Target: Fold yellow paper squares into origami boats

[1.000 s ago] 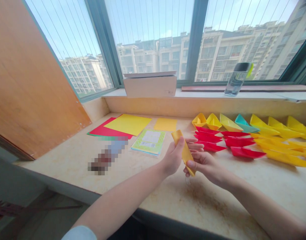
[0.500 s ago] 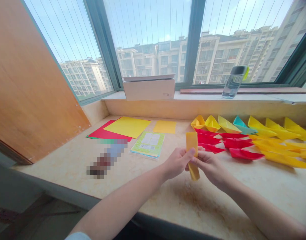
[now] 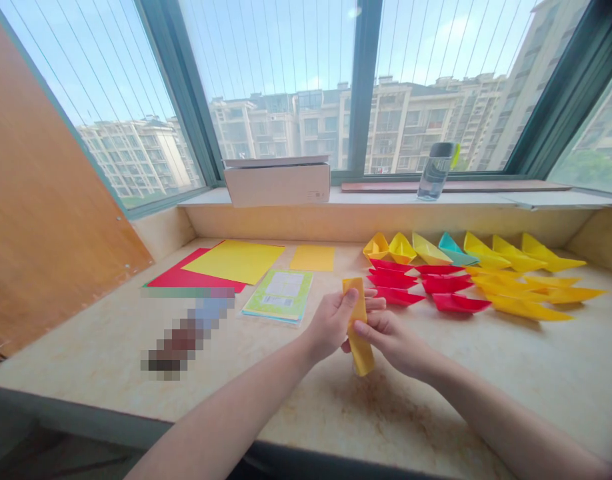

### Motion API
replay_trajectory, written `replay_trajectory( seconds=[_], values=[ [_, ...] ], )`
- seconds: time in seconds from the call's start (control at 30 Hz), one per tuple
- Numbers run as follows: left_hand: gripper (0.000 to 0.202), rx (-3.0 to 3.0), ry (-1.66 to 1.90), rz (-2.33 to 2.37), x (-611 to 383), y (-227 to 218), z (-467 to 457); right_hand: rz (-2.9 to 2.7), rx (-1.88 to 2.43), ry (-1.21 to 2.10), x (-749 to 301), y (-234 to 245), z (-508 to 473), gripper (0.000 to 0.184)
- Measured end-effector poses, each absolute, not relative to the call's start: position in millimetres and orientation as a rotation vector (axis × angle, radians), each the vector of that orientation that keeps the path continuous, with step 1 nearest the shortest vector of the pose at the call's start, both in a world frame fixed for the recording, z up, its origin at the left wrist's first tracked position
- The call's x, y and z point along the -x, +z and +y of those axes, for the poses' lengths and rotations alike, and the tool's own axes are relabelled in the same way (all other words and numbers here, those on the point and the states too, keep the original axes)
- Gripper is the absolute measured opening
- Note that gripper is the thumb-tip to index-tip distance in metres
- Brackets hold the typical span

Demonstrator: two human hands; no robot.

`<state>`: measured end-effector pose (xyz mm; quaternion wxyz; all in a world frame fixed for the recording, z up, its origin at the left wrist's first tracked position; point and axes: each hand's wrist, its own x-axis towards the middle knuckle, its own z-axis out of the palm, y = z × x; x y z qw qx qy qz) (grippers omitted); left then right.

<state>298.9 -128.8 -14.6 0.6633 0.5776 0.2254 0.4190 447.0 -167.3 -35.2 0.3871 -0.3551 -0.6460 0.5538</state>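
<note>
We note both forearms reaching in, the left hand [image 3: 331, 325] and right hand [image 3: 392, 343] close together, their fingers pinched narrowly on a folded yellow paper strip [image 3: 360, 327], the left thumb pressed on its upper part. The strip stands nearly on end, flat and creased, just in front of the red paper boats [image 3: 393, 295]. Against the earlier frame, its top now leans slightly more toward the person's left.

Paper boats [image 3: 466, 273] right, sheets [image 3: 236, 261] left, box [image 3: 277, 185] behind, seemingly on windowsill [image 3: 386, 197]
</note>
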Motion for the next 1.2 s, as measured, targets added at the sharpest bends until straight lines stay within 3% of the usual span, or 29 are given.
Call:
replay_trajectory(
  seconds=[0.27, 0.43, 0.83, 0.97, 1.2],
  values=[
    [0.048, -1.235, 0.936, 0.338, -290.0, -15.0, -125.4, -1.577, 0.834, 1.680, -449.8, -33.9, -172.1, 0.045],
    [0.055, -1.187, 0.782, 0.237, -288.4, -13.9, -129.0, -1.522, 0.749, 1.859, -449.7, -27.6, -177.3, 0.041],
    [0.053, -1.100, 0.998, 0.399, -294.4, -16.4, -121.4, -1.522, 0.883, 1.534, -445.8, -30.0, -168.2, 0.039],
    [0.060, -1.068, 0.953, 0.283, -293.0, -13.8, -124.2, -1.538, 0.818, 1.539, -446.2, -25.0, -171.4, 0.041],
    [0.058, -1.302, 1.018, 0.504, -294.4, -14.5, -121.7, -1.472, 0.828, 1.645, -444.2, -26.2, -171.3, 0.038]
  ],
)
